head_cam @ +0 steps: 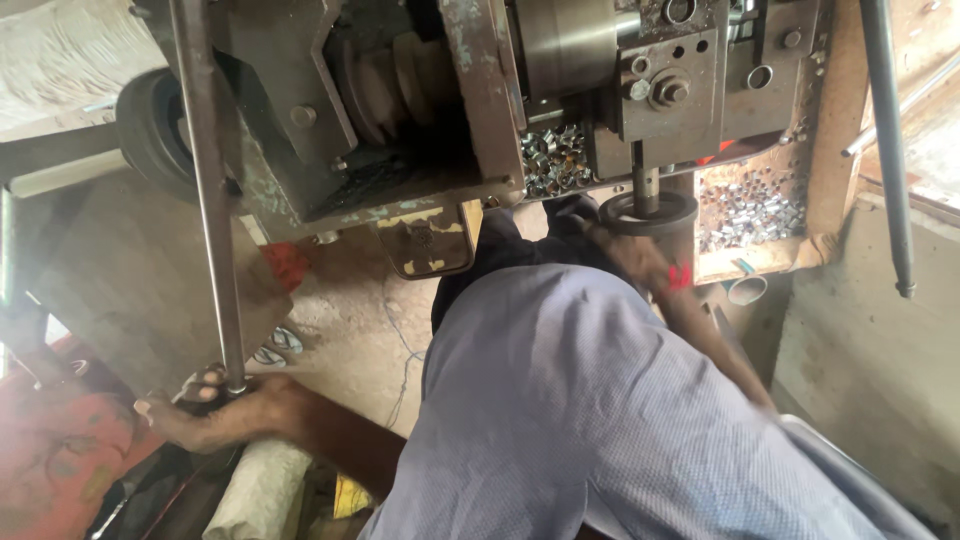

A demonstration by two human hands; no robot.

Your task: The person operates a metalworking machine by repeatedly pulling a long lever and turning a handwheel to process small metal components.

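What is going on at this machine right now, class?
A person in a light blue shirt leans over a worn metal machine. The left hand grips the lower end of a long steel lever. The right hand, blurred, is at a dark round wheel under the machine. Small shiny metal pieces fill a tray beside it.

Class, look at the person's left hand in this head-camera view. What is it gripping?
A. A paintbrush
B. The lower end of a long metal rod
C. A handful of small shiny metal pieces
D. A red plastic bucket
B: the left hand is wrapped around the bottom end of the long metal rod, which runs up past the machine.
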